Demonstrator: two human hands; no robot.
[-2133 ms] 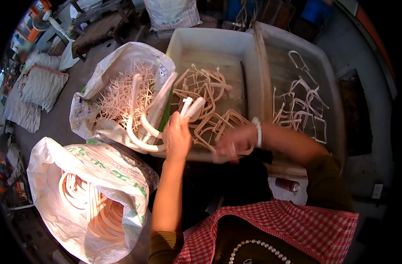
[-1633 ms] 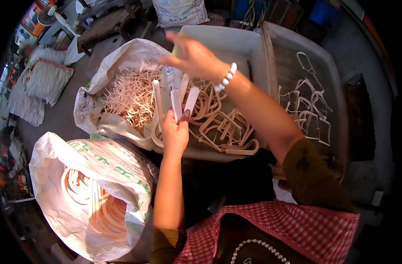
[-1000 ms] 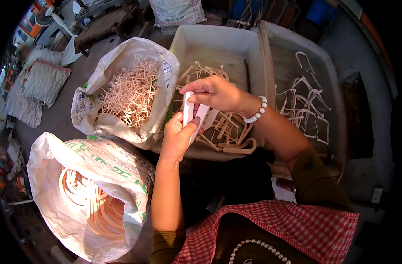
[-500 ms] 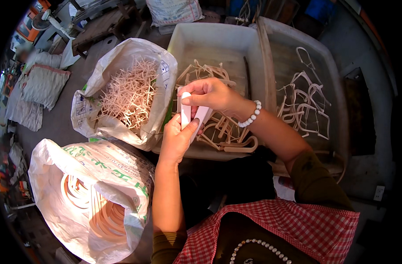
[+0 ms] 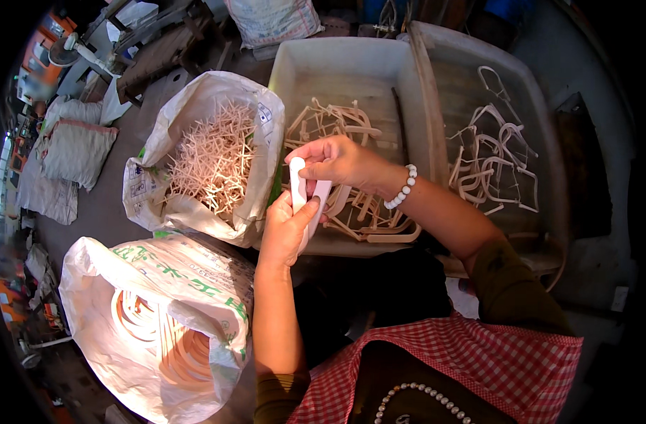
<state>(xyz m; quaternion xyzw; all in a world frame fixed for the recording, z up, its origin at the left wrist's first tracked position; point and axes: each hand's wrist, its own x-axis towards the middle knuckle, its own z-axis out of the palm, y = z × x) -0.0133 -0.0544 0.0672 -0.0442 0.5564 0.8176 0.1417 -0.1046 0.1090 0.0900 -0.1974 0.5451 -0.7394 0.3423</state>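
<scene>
Pale pink curved plastic pieces (image 5: 297,180) are held upright between my hands over the near edge of a tub. My left hand (image 5: 283,230) is closed around their lower part, thumb on top. With thumb and fingers, my right hand (image 5: 342,164) pinches at the rounded upper end. Two arms of pink plastic show, and I cannot tell whether they are one bent piece or several. Beneath my hands, similar curved plastic pieces with thin runners (image 5: 388,234) lie in the whitish tub (image 5: 344,44).
A second tub (image 5: 478,46) on the right holds tangled pale plastic pieces (image 5: 498,152). Left of the first tub stands an open woven sack (image 5: 153,131) full of thin pink sticks (image 5: 213,159). Nearer, another sack (image 5: 90,283) contains stacked curved strips (image 5: 181,350).
The head view has shifted slightly, moving the sacks right in the picture. Both hands keep nearly the same hold on the pink plastic, which has tilted a little.
</scene>
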